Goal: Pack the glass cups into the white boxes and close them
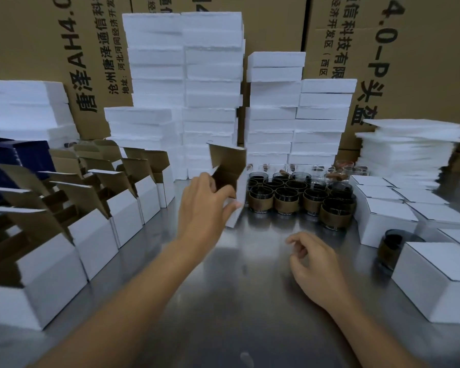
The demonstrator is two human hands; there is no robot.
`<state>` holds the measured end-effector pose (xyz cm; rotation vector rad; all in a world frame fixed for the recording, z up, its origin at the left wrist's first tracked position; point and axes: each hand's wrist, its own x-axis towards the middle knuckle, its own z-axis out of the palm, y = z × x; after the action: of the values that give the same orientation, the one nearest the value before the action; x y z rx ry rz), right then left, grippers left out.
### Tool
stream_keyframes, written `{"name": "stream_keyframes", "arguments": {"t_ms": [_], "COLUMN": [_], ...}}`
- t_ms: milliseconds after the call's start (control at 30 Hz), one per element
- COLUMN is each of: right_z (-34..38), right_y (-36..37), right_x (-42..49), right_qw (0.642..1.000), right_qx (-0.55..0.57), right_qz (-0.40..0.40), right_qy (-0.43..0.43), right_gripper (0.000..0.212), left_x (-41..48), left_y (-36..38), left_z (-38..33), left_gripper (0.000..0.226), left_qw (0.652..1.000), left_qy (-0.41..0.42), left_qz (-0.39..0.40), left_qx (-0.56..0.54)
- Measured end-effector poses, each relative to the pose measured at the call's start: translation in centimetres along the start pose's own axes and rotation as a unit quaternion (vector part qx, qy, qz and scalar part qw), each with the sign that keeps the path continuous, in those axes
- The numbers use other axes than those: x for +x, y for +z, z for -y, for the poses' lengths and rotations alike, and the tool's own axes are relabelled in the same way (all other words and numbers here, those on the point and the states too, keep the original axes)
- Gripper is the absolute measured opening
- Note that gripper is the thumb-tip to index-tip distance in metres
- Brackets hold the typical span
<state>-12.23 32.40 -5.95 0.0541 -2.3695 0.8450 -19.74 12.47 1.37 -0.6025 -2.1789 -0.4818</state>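
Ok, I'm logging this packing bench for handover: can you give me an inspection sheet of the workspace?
Surface: shiny metal table.
Job's things: open white boxes in rows at left; closed white boxes at right; glass cups clustered at centre back; lone cup beside a closed box.
Clutter: white foam stacks, pile of white sheets, dark blue boxes.
Grippers: left hand grips a tilted open box by its wall; right hand loosely curled, holding nothing.
Cables: nothing seen.
Surroundings: printed brown cartons behind.

Seen from my remote desk: the worker's left hand (205, 205) and right hand (314, 264) are bare, both forearms (144, 288) uncovered (stretched long by the wide-angle lens).
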Motion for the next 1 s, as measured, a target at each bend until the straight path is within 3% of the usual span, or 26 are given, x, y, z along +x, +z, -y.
{"name": "stream_keyframes", "arguments": {"t_ms": [67, 133, 233, 400, 500, 567, 633, 700, 767, 867, 1000], "right_z": [0.2, 0.5, 0.8, 0.6, 0.1, 0.0, 0.0, 0.1, 0.2, 0.0, 0.4], "right_y": [-0.2, -0.4, -0.7, -1.2, -1.4, -1.4, -1.5, -1.6, -1.5, -1.5, -2.2], "right_x": [-0.2, -0.3, -0.3, -0.1, 0.0, 0.1, 0.1, -0.1, -0.3, -0.4, -0.4], "right_qw": [0.996, 0.980, 0.960, 0.958, 0.960, 0.953, 0.947, 0.946, 0.945, 0.937, 0.945], "right_qx": [0.068, 0.144, 0.234, 0.252, 0.234, 0.248, 0.263, 0.264, 0.266, 0.278, 0.248], "right_qz": [0.055, 0.120, 0.136, 0.094, 0.100, 0.120, 0.140, 0.148, 0.157, 0.175, 0.173], "right_qy": [0.031, 0.060, 0.077, 0.103, 0.115, 0.123, 0.123, 0.115, 0.110, 0.117, 0.125], "right_gripper": [0.047, 0.078, 0.108, 0.093, 0.090, 0.082, 0.079, 0.081, 0.083, 0.091, 0.118], "left_x": [-1.1, -2.3, -3.7, -4.6, -5.1, -5.2, -5.1, -5.2, -5.3, -5.5, -5.6], "left_y": [-0.7, -1.1, -1.3, -0.4, 0.4, 0.9, 1.5, 2.2, 2.6, 2.9, 2.9], "left_z": [-2.6, -5.0, -7.6, -8.7, -7.5, -6.6, -5.8, -5.0, -4.5, -4.4, -4.3], "left_gripper": [0.017, 0.018, 0.017, 0.025, 0.048, 0.069, 0.090, 0.100, 0.098, 0.093, 0.091], "left_qw": [0.999, 0.997, 0.995, 0.991, 0.974, 0.939, 0.877, 0.818, 0.785, 0.778, 0.785], "left_qy": [0.027, 0.049, 0.080, 0.105, 0.027, -0.061, -0.155, -0.192, -0.190, -0.200, -0.205], "left_qz": [0.022, 0.033, 0.029, -0.020, -0.028, 0.036, 0.127, 0.195, 0.229, 0.237, 0.234], "left_qx": [-0.028, -0.043, -0.044, -0.084, -0.221, -0.337, -0.437, -0.506, -0.544, -0.547, -0.535]}}
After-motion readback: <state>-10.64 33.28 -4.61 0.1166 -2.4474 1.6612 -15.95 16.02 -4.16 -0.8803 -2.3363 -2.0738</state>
